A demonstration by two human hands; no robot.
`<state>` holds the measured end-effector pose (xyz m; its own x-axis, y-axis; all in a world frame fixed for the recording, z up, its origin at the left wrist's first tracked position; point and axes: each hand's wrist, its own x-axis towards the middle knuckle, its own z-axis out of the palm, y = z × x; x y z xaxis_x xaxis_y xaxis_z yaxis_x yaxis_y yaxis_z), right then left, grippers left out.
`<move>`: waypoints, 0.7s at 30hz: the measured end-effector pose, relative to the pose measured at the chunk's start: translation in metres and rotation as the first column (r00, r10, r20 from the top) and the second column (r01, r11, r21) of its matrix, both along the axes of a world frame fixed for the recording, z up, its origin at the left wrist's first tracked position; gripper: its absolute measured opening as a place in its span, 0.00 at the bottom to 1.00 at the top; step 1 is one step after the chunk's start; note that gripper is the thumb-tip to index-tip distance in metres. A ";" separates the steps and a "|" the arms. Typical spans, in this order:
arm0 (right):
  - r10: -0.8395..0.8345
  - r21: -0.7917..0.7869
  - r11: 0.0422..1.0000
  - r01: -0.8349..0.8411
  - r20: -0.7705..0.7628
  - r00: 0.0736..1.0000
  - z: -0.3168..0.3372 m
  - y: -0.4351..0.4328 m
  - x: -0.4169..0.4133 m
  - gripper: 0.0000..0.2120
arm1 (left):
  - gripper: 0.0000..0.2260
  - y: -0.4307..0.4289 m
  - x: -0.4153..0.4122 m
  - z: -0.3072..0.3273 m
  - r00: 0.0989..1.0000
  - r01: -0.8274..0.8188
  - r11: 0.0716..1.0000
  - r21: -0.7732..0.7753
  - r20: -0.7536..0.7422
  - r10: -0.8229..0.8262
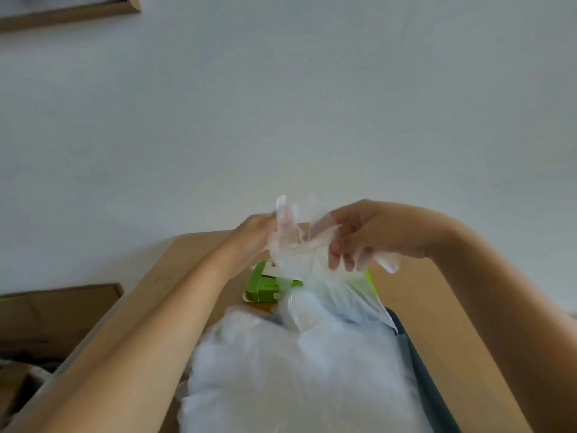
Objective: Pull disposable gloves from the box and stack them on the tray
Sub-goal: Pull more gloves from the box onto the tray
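Note:
A clear plastic glove point(307, 245) hangs in the air above the table, held between both hands. My left hand point(254, 232) grips its left side, partly hidden behind the film. My right hand point(362, 235) pinches its right side with curled fingers. Below the glove lies the green glove box point(265, 284), partly covered by the hanging film. In front of the box a tall heap of clear gloves point(296, 376) covers the dark tray point(418, 364), of which only the right rim shows.
The wooden table point(443, 307) runs from the box toward me, with its far edge against a plain white wall point(281, 104). A brown cardboard box point(59, 310) stands at the lower left. A wooden frame corner point(93, 10) hangs at the top left.

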<state>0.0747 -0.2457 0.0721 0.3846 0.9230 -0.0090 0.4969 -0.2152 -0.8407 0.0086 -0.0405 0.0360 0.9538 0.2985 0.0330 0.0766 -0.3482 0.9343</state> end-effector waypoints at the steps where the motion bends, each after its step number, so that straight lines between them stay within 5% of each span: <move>1: 0.018 -0.019 1.000 -0.018 0.001 1.000 0.002 -0.002 -0.007 0.17 | 0.29 -0.002 -0.008 0.008 0.992 0.126 0.986 -0.110 0.024 -0.124; 3: 0.042 -0.037 0.998 -0.042 0.008 0.999 0.005 -0.006 -0.019 0.17 | 0.46 -0.005 -0.022 0.020 0.947 0.322 0.939 -0.119 0.046 -0.319; 5: 0.069 -0.050 0.996 -0.067 0.033 0.997 0.007 -0.011 -0.033 0.16 | 0.48 -0.016 -0.041 0.031 0.891 0.453 0.891 0.046 0.007 -0.453; 12: 0.034 -0.111 0.994 -0.013 0.188 0.982 0.025 -0.024 -0.067 0.10 | 0.16 -0.058 -0.076 0.048 0.876 0.476 0.799 0.367 -0.114 -0.469; 17: -0.034 -0.121 0.990 0.079 0.334 0.942 0.030 -0.031 -0.079 0.10 | 0.15 -0.067 -0.091 0.043 0.893 0.450 0.827 0.337 -0.176 -0.414; 19: -0.171 0.096 0.983 0.156 0.168 0.971 0.026 -0.032 -0.079 0.11 | 0.10 -0.067 -0.100 0.038 0.890 0.451 0.842 0.296 -0.217 -0.400; 21: -0.295 0.325 0.877 0.354 -0.216 0.931 0.017 -0.033 -0.075 0.11 | 0.06 -0.065 -0.107 0.028 0.901 0.422 0.895 0.145 -0.180 -0.395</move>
